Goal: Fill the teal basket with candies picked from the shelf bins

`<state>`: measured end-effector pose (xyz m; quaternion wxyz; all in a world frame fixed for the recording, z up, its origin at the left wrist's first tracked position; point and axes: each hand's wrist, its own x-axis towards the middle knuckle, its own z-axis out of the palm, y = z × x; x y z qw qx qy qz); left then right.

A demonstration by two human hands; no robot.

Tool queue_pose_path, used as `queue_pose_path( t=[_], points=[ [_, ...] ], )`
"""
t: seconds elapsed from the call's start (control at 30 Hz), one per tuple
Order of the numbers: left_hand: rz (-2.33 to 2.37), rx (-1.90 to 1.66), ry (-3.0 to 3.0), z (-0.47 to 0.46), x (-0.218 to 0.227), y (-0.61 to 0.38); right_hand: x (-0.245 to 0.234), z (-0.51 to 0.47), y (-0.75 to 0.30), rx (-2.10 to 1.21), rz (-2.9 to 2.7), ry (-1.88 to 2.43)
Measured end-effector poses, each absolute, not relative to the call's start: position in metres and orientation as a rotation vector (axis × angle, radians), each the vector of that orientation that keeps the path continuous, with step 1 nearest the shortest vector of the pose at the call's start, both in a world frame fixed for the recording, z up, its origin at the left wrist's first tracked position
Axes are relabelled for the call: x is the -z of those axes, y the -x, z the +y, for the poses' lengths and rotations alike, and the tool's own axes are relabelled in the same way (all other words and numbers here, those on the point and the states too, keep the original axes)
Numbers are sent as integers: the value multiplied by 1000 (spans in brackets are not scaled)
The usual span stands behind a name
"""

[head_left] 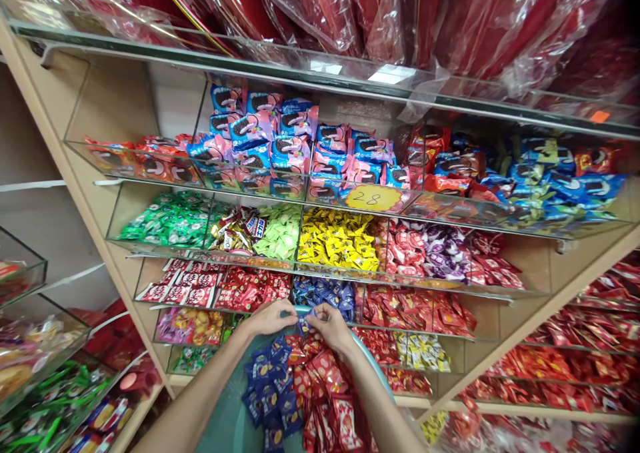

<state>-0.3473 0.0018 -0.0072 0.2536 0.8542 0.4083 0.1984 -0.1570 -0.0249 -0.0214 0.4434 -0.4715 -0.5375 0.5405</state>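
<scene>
My left hand (273, 317) and my right hand (330, 325) meet over the far rim of a teal basin (227, 400). A small blue candy packet (303, 322) is pinched by the fingers of both, partly hidden. Inside the basin, blue candy packets (270, 386) lie on the left and red candy packets (330, 390) on the right. Just beyond my hands, more blue packets (325, 293) fill a shelf compartment. Red packets (255, 286) sit in the compartment to its left.
Glass-fronted shelves hold blue-and-pink cookie packs (290, 140), yellow candies (340, 240) and green candies (167, 220). A yellow tag (373, 198) reads 28. Red plastic-wrapped goods (350, 13) stand on the top shelf. Further shelves of sweets flank this unit on both sides.
</scene>
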Motion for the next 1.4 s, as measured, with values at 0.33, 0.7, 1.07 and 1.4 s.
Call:
queue_pose_path(
  t=[0.33, 0.7, 1.07, 1.4],
  points=[
    [1115, -552, -2313, 2, 4, 346, 22, -18, 156, -1288, -1198, 1175],
    [1122, -533, -2278, 1, 0, 343, 38, -14, 161, -1286, -1045, 1171],
    [1244, -494, -2211, -1, -2, 341, -12, -50, 129, -1013, -1820, 1069],
    [1329, -505, -2198, 0, 10, 341, 40, -106, 204, -577, -2809, 987]
  ],
)
